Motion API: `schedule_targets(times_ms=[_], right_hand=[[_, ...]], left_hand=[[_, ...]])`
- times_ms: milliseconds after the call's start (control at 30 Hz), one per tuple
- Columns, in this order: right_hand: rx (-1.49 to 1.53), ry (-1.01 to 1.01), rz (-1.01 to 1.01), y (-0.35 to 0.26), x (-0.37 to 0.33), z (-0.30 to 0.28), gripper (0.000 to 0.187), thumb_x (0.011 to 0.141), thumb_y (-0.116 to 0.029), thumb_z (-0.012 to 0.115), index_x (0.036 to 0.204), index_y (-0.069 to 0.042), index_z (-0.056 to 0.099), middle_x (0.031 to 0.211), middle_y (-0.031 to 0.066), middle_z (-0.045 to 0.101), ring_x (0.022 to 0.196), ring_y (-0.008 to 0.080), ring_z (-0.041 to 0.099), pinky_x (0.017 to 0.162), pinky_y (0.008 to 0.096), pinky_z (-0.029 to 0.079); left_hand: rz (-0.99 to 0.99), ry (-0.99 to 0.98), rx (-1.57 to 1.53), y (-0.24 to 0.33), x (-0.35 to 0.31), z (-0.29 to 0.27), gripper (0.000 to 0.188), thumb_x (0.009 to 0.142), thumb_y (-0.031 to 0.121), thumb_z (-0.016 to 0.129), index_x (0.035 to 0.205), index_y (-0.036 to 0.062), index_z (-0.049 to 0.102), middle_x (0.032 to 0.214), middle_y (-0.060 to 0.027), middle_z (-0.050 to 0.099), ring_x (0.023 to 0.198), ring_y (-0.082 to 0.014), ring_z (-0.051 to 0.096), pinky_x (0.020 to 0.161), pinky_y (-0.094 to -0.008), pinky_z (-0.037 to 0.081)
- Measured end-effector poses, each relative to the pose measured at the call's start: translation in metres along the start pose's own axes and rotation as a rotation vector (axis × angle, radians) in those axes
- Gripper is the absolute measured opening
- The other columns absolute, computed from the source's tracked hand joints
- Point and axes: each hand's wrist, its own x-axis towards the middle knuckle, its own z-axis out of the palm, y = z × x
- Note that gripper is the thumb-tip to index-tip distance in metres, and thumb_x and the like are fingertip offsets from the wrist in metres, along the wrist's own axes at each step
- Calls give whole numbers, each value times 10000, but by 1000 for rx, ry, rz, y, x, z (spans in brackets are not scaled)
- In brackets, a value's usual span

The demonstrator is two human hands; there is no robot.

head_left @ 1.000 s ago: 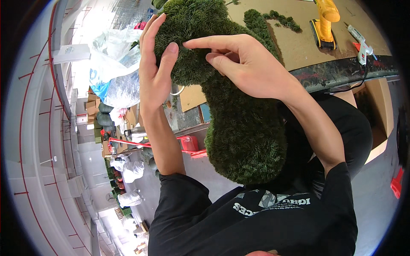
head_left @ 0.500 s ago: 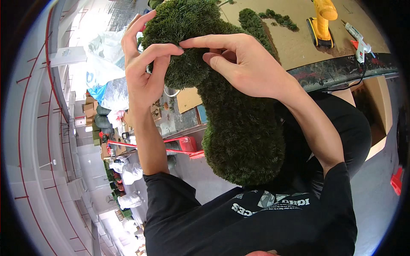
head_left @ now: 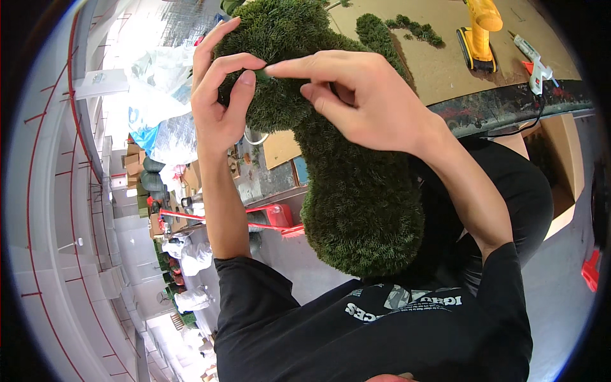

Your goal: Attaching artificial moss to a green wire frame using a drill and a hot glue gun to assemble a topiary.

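Note:
A large piece of artificial greenery, dense and dark green, leans from my lap up to the table, with a rounded lobe at its top. My left hand is beside that lobe, its thumb and index finger a little apart at the foliage. Against it, my right hand reaches across from the right, index finger stretched out and thumb apart. Both index fingertips nearly meet over the leaves. A small smooth green bit shows between the fingertips; I cannot tell which finger touches it.
On the brown board are a yellow power tool, a white glue gun and loose green sprigs. An open cardboard box is at the right. Clear plastic bags and a red dustpan-like thing are to the left.
My left hand has shifted slightly right, and its thumb has come up into view near the index fingertip. The small green bit now shows. My right hand has barely moved.

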Motion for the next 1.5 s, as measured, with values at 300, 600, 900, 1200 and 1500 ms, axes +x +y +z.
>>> schedule_targets(times_ms=[300, 600, 900, 1200, 1500], right_hand=[[-391, -27, -113, -1, -3, 1, 373, 945, -142, 643, 1312, -146, 711, 904, 122, 717, 830, 328, 710, 743, 444, 570], [-115, -119, 204, -31, -17, -57, 338, 985, -33, 674, 1321, -58, 708, 810, -43, 578, 677, 29, 468, 613, 229, 409], [-801, -118, 661, -33, -66, -249, 480, 949, -292, 774, 1272, 48, 668, 986, 115, 717, 884, 186, 677, 831, 326, 562], [-536, 191, 430, 101, -68, -223, 955, 801, -323, 909, 1518, 45, 397, 1382, 199, 618, 1286, 303, 614, 1086, 409, 486], [-327, 472, 472, 164, -19, -223, 468, 930, -261, 829, 1224, 34, 615, 1037, 75, 725, 951, 160, 688, 845, 345, 555]], left_hand=[[42, 29, 8, -7, -3, 3, 158, 943, 56, 649, 1061, 17, 747, 1500, -277, 567, 1340, -308, 573, 1048, -395, 462], [18, 93, -34, -4, -2, 2, 226, 802, -22, 726, 1003, 65, 777, 1410, -204, 657, 1342, -378, 590, 1148, -481, 414], [-11, 128, -77, 4, 3, 4, 226, 768, -40, 738, 970, 57, 765, 1397, -201, 662, 1352, -409, 581, 1148, -497, 409], [-73, 135, -131, 11, -2, 5, 204, 758, 10, 755, 948, 83, 769, 1404, -183, 649, 1392, -432, 538, 1157, -524, 412], [-59, 170, -136, 7, 3, 5, 211, 752, 5, 758, 944, 92, 765, 1396, -163, 655, 1374, -420, 548, 1136, -518, 431]])
